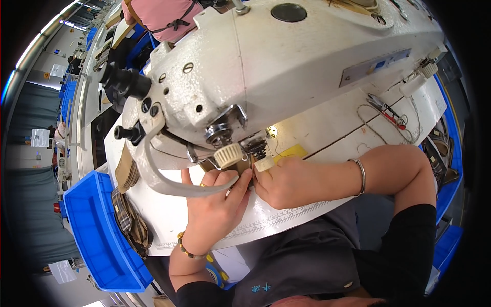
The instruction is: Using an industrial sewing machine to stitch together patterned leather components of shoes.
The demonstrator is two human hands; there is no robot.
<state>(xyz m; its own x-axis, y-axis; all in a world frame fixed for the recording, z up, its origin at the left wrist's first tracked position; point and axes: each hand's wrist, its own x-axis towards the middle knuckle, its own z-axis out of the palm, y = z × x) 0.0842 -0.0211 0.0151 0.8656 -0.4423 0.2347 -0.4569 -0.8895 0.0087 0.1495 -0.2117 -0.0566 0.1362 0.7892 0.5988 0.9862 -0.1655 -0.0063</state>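
A large white sewing machine (286, 56) spans the view above the white table (169, 227). Beneath its head, between two cream tension knobs, a small brown piece of material (245, 166) shows in part. My left hand (215, 204) reaches under a curved grey lever (158, 181), its fingertips bent down onto the brown piece. From the other side my right hand (286, 181) pinches the piece's near edge, close to my left fingers. Knobs and lever hide the needle and most of the material.
Red-handled thread snips (391, 116) and loose cord lie at the right. A yellow patch (292, 152) is behind my right hand. On the left, plaid fabric pieces (129, 221) hang beside a blue bin (105, 230). A ruler strip (276, 219) follows the near edge. Beyond sits a person in pink (163, 18).
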